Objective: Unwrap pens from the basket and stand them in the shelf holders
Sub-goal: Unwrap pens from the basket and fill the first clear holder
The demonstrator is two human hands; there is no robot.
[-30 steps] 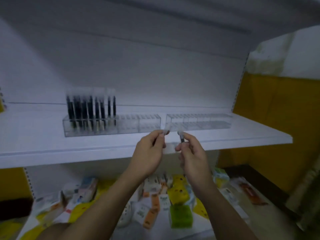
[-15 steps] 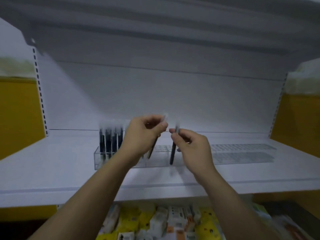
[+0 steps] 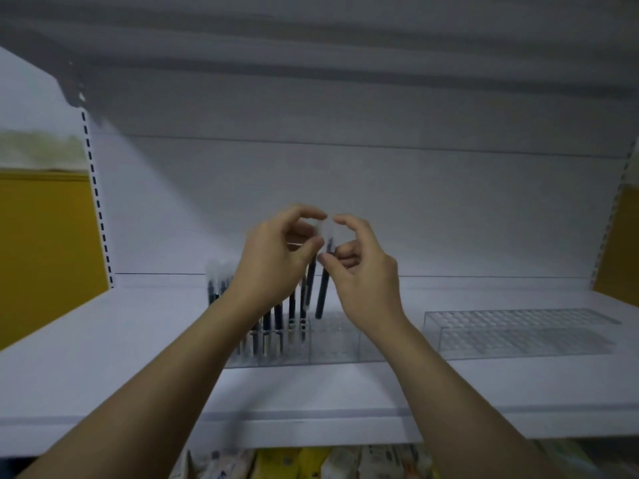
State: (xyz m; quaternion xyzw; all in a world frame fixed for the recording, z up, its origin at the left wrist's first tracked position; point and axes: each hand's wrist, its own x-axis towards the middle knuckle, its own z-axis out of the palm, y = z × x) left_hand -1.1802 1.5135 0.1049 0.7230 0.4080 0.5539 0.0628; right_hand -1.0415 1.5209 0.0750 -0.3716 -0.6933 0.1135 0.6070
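My left hand (image 3: 273, 261) and my right hand (image 3: 363, 278) are raised together in front of the white shelf (image 3: 103, 340). The left hand pinches a dark pen (image 3: 310, 285) near its top. The right hand pinches a second dark pen (image 3: 323, 288) that hangs almost upright, its lower end just above the left clear holder (image 3: 332, 344). Several dark pens (image 3: 273, 323) with pale caps stand in that holder's left part, partly hidden by my left wrist. The basket is out of view.
A second clear holder (image 3: 518, 331) with honeycomb slots lies to the right on the shelf and holds no pens. Coloured packets (image 3: 311, 461) show below the shelf's front edge. Yellow walls flank the shelf unit on both sides.
Both hands rose from below the shelf edge to above the left holder, each carrying a pen. The view tilted up, so the lower goods mostly left the frame.
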